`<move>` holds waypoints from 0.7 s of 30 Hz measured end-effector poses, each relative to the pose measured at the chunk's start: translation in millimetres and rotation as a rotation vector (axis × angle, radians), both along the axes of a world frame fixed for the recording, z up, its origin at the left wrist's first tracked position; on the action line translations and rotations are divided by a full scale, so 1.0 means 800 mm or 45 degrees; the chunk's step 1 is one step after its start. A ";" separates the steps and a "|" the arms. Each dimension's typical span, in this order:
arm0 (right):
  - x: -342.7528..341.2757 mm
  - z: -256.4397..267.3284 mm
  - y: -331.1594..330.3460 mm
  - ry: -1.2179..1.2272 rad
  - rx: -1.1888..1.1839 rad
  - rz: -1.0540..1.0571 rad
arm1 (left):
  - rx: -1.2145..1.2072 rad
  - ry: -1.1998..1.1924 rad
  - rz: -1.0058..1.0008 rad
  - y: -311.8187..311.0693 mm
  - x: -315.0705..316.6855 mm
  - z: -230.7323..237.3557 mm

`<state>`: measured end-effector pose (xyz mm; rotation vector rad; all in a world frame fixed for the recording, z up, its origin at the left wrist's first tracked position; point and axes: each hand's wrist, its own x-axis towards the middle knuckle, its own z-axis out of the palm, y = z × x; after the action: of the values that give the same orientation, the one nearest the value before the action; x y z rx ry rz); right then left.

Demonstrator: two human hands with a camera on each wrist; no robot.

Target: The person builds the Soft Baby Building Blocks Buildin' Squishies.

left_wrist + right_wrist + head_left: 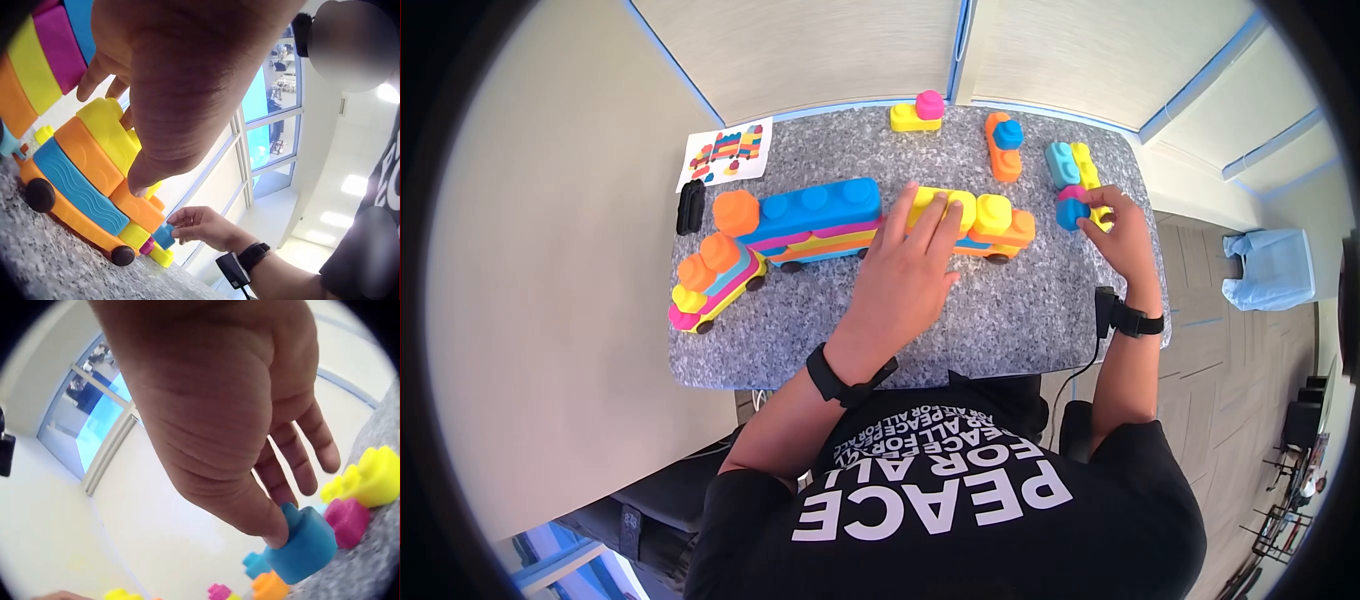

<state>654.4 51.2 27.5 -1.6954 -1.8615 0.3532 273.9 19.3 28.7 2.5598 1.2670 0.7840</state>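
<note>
My left hand (pixel 903 285) rests with outstretched fingers on yellow blocks (pixel 992 212) atop the right car of a toy block train. That car has an orange wheeled base, with a wavy blue block (pixel 81 187) and orange blocks (pixel 89 153) stacked on it in the left wrist view. At the table's right, my right hand (pixel 1128 240) pinches a small blue block (pixel 303 550) between thumb and fingers. A magenta block (pixel 347 522) sits right beside the blue one, with a long yellow block (pixel 381 476) behind it.
Left along the train stand a blue-topped car (pixel 820 208) and a sloping front car (pixel 720 285). Loose stacks include a yellow block (pixel 912 120) with a magenta one and an orange block (pixel 1004 165) with a blue one. A picture sheet (pixel 700 175) and black case (pixel 690 207) lie far left.
</note>
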 end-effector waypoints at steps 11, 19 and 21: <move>-0.088 0.039 0.000 0.370 -0.001 0.379 | 0.014 0.018 0.001 -0.001 0.004 0.000; -0.098 0.016 -0.010 0.352 0.063 0.284 | 0.009 0.002 0.000 -0.001 0.004 -0.001; -0.098 0.014 -0.015 0.349 0.076 0.273 | 0.005 0.008 0.000 -0.001 0.005 -0.001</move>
<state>576.0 39.1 38.6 -1.3360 -1.8303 0.5802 277.9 18.6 28.0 2.5673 1.2687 0.7798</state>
